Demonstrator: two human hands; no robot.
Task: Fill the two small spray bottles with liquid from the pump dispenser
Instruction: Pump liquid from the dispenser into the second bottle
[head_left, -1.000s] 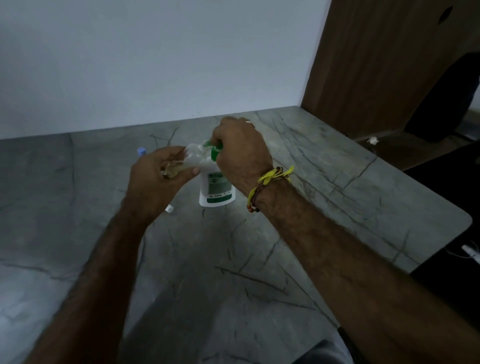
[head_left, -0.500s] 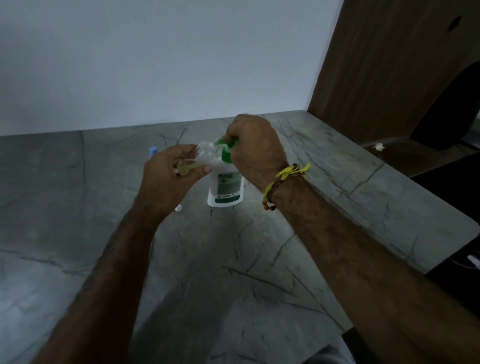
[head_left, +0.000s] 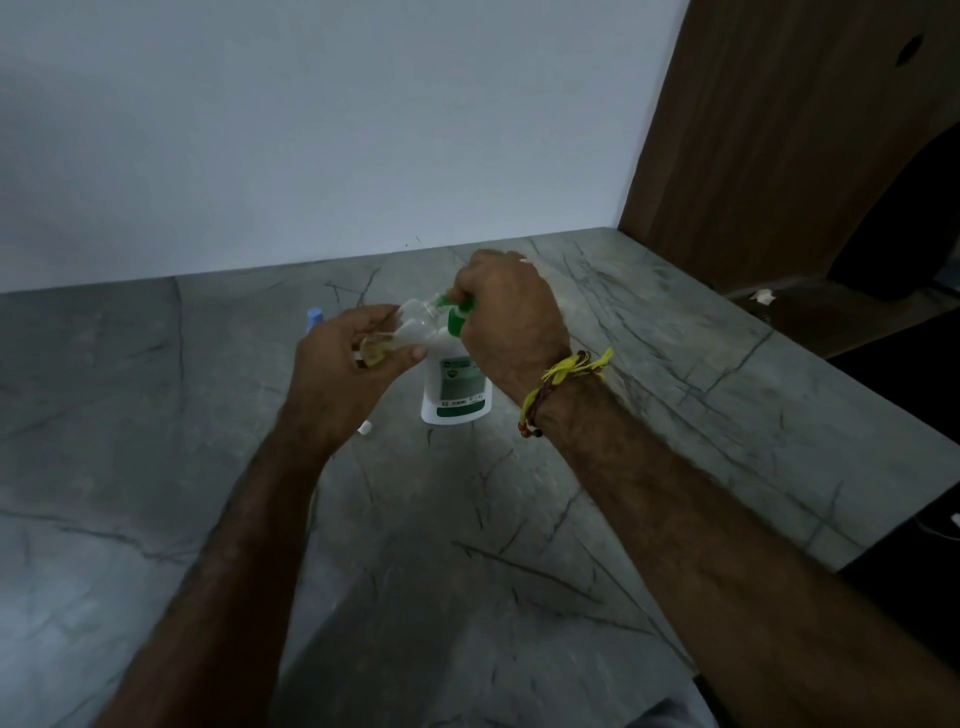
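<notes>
Spray bottle (head_left: 400, 338), clear and tilted, lies gripped in the left hand (head_left: 343, 379), its mouth at the green nozzle of the pump dispenser (head_left: 457, 387). The right hand (head_left: 511, 325) wraps that pump head. Filling looks under way, a little yellowish liquid inside; next comes another firm press. Left of the dispenser, a blue cap (head_left: 315, 316) shows on the grey marbled table (head_left: 649, 374) against a white wall (head_left: 311, 130).

1 pump dispenser (head_left: 456, 387), 2 spray bottles (head_left: 402, 332) (head_left: 315, 317) (1 mostly hidden).
</notes>
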